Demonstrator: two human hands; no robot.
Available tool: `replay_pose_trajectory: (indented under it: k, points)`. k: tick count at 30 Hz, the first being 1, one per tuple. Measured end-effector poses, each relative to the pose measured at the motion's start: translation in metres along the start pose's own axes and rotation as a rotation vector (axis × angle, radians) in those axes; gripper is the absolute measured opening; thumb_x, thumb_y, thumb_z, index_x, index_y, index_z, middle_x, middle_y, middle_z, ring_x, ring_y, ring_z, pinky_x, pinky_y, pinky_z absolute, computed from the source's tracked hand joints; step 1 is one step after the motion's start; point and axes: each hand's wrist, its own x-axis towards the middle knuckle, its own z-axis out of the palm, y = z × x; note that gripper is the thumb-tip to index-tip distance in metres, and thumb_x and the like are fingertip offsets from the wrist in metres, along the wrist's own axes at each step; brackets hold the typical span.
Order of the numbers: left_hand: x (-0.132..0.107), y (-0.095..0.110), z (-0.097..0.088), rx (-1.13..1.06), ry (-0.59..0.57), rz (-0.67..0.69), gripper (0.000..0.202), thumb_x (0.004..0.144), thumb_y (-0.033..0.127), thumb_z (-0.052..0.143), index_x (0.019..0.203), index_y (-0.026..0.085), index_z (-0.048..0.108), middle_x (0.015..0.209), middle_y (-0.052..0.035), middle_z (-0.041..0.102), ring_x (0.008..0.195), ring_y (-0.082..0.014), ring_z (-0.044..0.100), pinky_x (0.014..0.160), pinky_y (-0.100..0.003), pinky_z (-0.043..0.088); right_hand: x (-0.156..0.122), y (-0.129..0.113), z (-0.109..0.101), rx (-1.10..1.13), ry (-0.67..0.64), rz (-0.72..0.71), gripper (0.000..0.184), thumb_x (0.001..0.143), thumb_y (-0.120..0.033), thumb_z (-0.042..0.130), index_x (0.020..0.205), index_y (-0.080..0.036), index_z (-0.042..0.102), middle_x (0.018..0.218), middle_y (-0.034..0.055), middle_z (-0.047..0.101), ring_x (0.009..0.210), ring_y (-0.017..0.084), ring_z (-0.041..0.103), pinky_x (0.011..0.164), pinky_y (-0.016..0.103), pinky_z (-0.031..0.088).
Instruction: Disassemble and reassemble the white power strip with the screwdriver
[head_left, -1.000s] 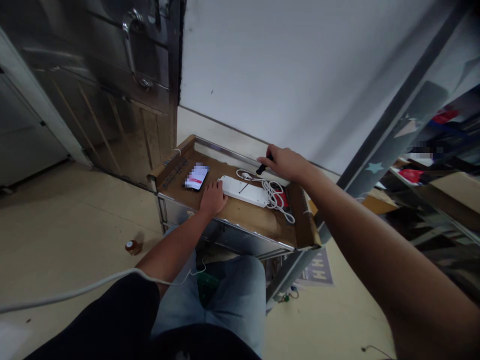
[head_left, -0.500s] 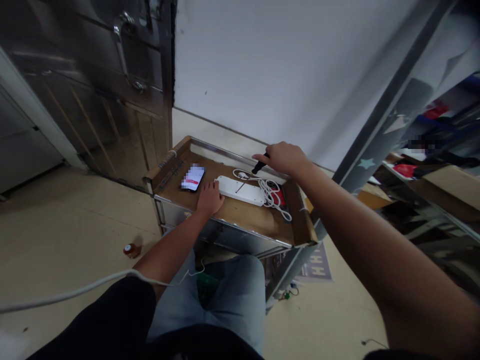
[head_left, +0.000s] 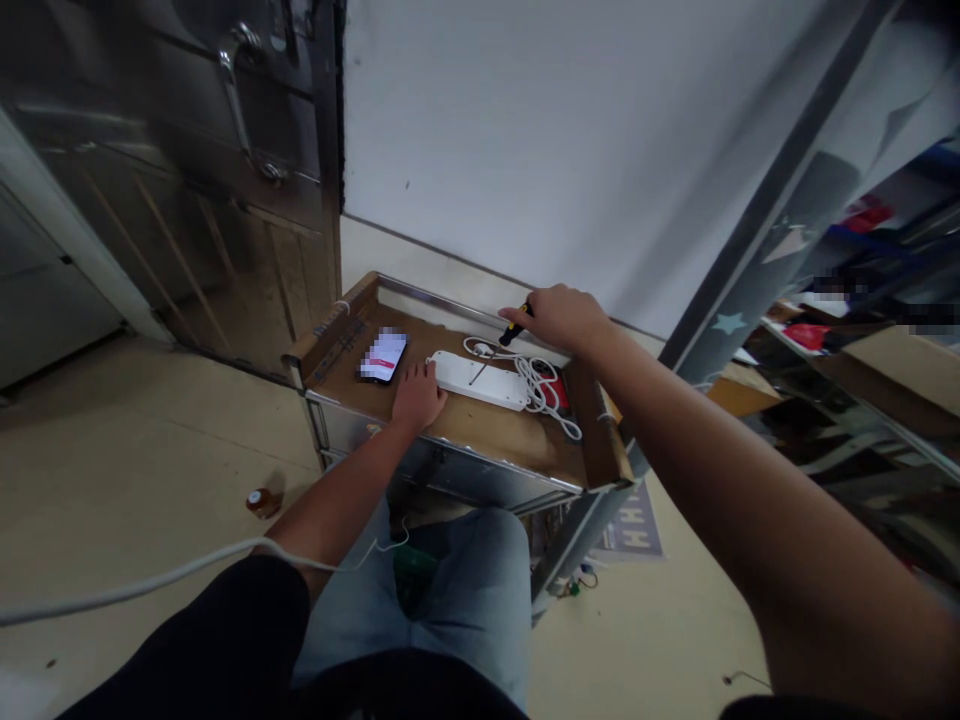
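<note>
My right hand (head_left: 566, 318) is closed round the black and yellow handle of a screwdriver (head_left: 516, 326). Its thin shaft slants down to the left, and the tip meets the upper face of a white power strip (head_left: 504, 388). Small dark screw holes dot that face. At the strip's left end, my left hand (head_left: 418, 397) presses down and grips it, with the fingers partly hidden from view. The strip's white cord (head_left: 541, 385) lies coiled at the right end, and its plug (head_left: 482, 350) rests behind the strip.
A lit phone (head_left: 384, 355) lies left of my left hand. Under the coiled cord is a red and black object (head_left: 553, 388). Raised cardboard edges (head_left: 609, 440) bound the cardboard-lined stand top. A white cable (head_left: 150, 583) crosses my left arm. A tape roll (head_left: 262, 502) is on the floor.
The screwdriver handle has turned in my right hand, so yellow now shows on it. Its tip stays at the same spot on the strip. My left hand has not moved.
</note>
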Motion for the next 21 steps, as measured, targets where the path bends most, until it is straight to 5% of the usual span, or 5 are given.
replay_pose_trajectory:
  k: [3,6,11,15,21]
  points:
    - [0.0005,-0.0002,0.001,-0.004,-0.003,0.002,0.053,0.098,0.028,0.052,0.146,0.007,0.049,0.143,-0.0219,0.062,0.132,-0.0356,0.056,0.113,-0.047,0.043,-0.0028,-0.0014,0.0,0.038,-0.01,-0.134,0.057,0.101,-0.06,0.051,0.134,-0.013,0.058,0.124,0.0197,0.067,0.105,0.025,0.063,0.096,0.037,0.05]
    - [0.0006,-0.0003,0.0014,-0.01,-0.005,0.006,0.054,0.098,0.028,0.052,0.147,0.007,0.048,0.144,-0.0224,0.061,0.133,-0.0358,0.056,0.112,-0.047,0.043,-0.0024,-0.0015,-0.002,0.078,-0.039,-0.253,0.047,0.098,-0.04,0.059,0.136,-0.012,0.055,0.132,0.0185,0.064,0.104,0.02,0.062,0.095,0.031,0.049]
    - [-0.0006,-0.0001,0.0001,-0.014,0.004,0.004,0.055,0.098,0.027,0.051,0.149,0.008,0.046,0.145,-0.0219,0.061,0.134,-0.0348,0.055,0.114,-0.046,0.042,0.0034,-0.0026,-0.0021,0.038,-0.024,-0.115,0.052,0.097,-0.06,0.06,0.117,-0.012,0.065,0.107,0.018,0.069,0.096,0.024,0.063,0.089,0.036,0.05]
    - [-0.0009,-0.0004,0.0,-0.014,0.008,0.005,0.051,0.097,0.027,0.052,0.145,0.008,0.05,0.142,-0.021,0.064,0.132,-0.0351,0.056,0.113,-0.046,0.043,0.0045,-0.0064,-0.0001,-0.02,-0.003,0.056,0.068,0.097,-0.075,0.048,0.105,-0.011,0.071,0.106,0.0227,0.067,0.099,0.031,0.065,0.088,0.044,0.052]
    - [-0.0002,-0.0006,0.0009,-0.014,0.007,0.0,0.053,0.097,0.027,0.053,0.147,0.01,0.049,0.142,-0.0211,0.064,0.133,-0.0355,0.056,0.113,-0.047,0.043,0.0007,-0.004,-0.0007,-0.023,-0.071,-0.161,0.045,0.1,-0.046,0.057,0.133,-0.016,0.06,0.131,0.0183,0.064,0.107,0.024,0.063,0.095,0.038,0.051]
